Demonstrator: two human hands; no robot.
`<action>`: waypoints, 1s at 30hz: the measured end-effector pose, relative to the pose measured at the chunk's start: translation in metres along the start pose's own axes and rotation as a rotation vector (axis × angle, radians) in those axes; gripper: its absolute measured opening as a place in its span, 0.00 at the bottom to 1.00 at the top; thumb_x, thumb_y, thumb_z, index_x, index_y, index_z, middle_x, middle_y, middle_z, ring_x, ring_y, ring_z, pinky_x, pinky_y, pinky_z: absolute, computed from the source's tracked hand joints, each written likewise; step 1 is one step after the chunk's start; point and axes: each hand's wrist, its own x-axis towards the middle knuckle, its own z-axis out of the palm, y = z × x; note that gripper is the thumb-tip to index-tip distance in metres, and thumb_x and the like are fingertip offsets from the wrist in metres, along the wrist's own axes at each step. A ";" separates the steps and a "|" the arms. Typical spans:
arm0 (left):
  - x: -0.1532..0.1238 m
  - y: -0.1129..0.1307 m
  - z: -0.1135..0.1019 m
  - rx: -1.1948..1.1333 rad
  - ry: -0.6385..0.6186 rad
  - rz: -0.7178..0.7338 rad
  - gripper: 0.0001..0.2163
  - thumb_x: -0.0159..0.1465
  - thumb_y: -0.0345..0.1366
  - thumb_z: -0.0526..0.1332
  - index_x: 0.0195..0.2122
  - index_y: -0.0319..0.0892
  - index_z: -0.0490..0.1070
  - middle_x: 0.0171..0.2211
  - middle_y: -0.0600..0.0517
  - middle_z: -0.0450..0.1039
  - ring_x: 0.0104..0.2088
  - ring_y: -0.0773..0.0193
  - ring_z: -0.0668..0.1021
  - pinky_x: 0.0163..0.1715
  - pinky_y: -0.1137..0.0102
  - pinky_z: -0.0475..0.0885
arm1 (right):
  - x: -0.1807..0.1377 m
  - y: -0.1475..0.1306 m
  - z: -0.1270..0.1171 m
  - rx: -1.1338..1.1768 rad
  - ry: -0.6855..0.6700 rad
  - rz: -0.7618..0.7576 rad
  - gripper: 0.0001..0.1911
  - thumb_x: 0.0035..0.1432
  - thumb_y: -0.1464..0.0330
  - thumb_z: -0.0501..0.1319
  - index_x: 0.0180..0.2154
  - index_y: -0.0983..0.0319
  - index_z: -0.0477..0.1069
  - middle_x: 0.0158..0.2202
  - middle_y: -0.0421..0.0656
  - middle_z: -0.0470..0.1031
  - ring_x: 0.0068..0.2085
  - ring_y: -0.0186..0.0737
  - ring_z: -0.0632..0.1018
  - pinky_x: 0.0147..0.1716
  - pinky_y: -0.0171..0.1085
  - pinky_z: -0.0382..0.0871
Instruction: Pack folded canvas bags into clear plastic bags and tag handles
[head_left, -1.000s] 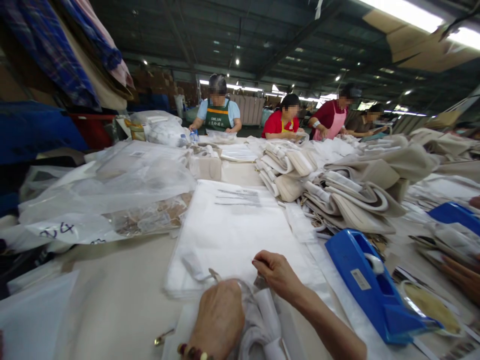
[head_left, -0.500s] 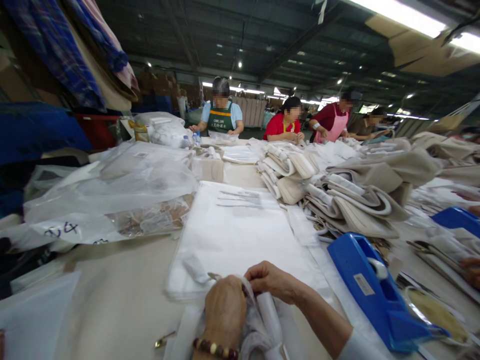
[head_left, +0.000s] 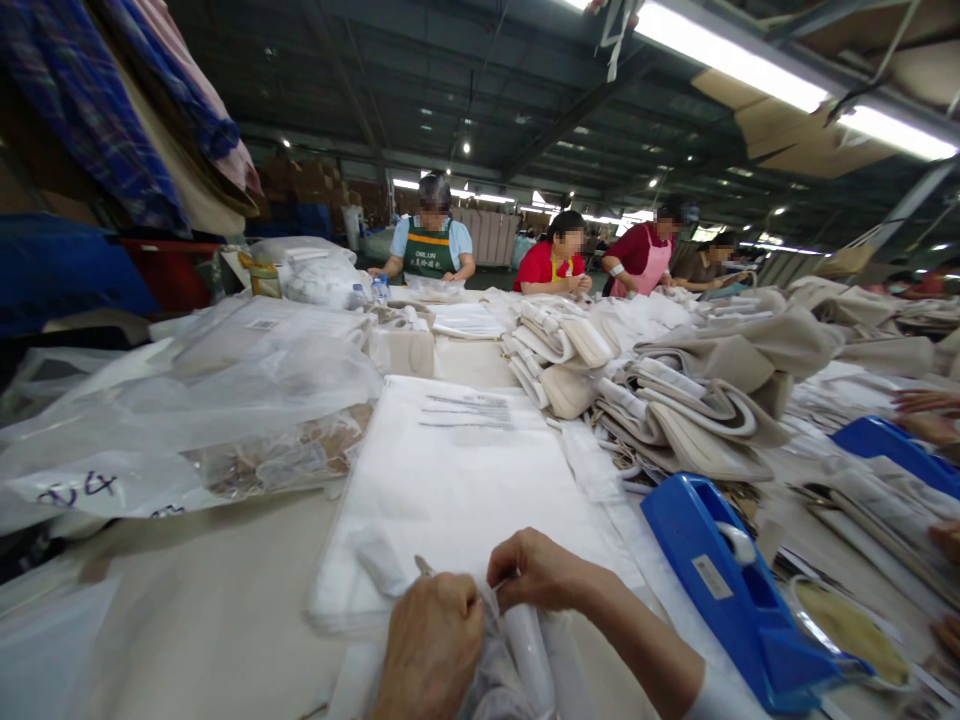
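My left hand [head_left: 435, 640] is closed in a fist at the front of the table, with a small pale tip [head_left: 424, 566] sticking out above its knuckles. Beside it, my right hand [head_left: 534, 572] pinches the upper end of a thin translucent white wrapping [head_left: 491, 650] that runs down between both hands. A white-wrapped roll [head_left: 529, 650] lies under my right fingers. What my left fingers enclose is partly hidden, but the wrapping enters them. Just beyond both hands lies a stack of white plastic bags [head_left: 457, 480] with printed lines, and a small clear piece [head_left: 377, 560] on top.
A blue tape dispenser [head_left: 720, 590] stands to the right, with a roll of tape [head_left: 847, 630] near it. Folded beige bags [head_left: 690, 410] are piled behind. Large plastic sacks [head_left: 187, 420] fill the left. Several co-workers sit across the table; another person's hands show at the right edge.
My left hand has shifted slightly left and down, and its bead bracelet is out of view. My right hand keeps its pinch. The camera view has tilted and shifted slightly.
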 end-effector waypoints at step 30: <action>0.007 -0.008 0.022 -0.942 0.137 0.068 0.22 0.56 0.42 0.54 0.52 0.45 0.67 0.18 0.57 0.66 0.18 0.70 0.64 0.21 0.75 0.63 | -0.048 -0.035 0.001 0.083 0.563 -0.227 0.07 0.50 0.73 0.56 0.35 0.60 0.66 0.22 0.36 0.69 0.23 0.31 0.69 0.25 0.31 0.62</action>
